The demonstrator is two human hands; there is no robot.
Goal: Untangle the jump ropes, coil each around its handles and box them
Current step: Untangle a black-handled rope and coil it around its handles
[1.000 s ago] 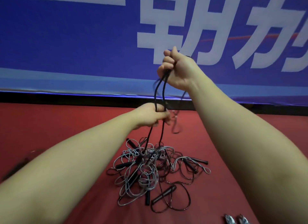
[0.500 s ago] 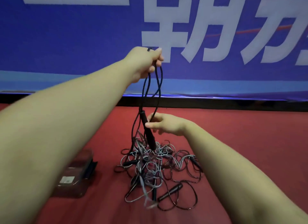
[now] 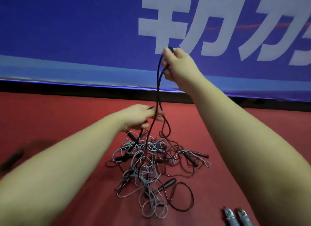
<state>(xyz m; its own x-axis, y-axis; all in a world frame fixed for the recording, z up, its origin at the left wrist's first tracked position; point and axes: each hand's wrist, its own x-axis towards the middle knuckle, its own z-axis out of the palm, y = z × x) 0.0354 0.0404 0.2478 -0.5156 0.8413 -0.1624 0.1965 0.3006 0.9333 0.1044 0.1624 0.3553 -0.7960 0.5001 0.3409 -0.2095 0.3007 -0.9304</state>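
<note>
A tangled heap of jump ropes (image 3: 151, 160), grey and black cords with black handles, lies on the red floor in the middle. My right hand (image 3: 178, 64) is raised high in front of the blue banner and grips a loop of black rope (image 3: 158, 84) that hangs down in two strands into the heap. My left hand (image 3: 139, 116) is lower, just above the heap, with its fingers curled round those same black strands. One black handle (image 3: 165, 186) lies at the near side of the heap, another (image 3: 199, 154) at its right.
A blue banner with large white characters (image 3: 168, 24) stands along the far edge of the red floor (image 3: 50, 118). Two grey handle-like objects (image 3: 235, 216) lie at the bottom right. A dark blurred object (image 3: 15, 156) sits at the far left.
The hands have swapped places: my right hand went from low beside the rope up to the top of the loop, and my left hand dropped from high to just above the heap.
</note>
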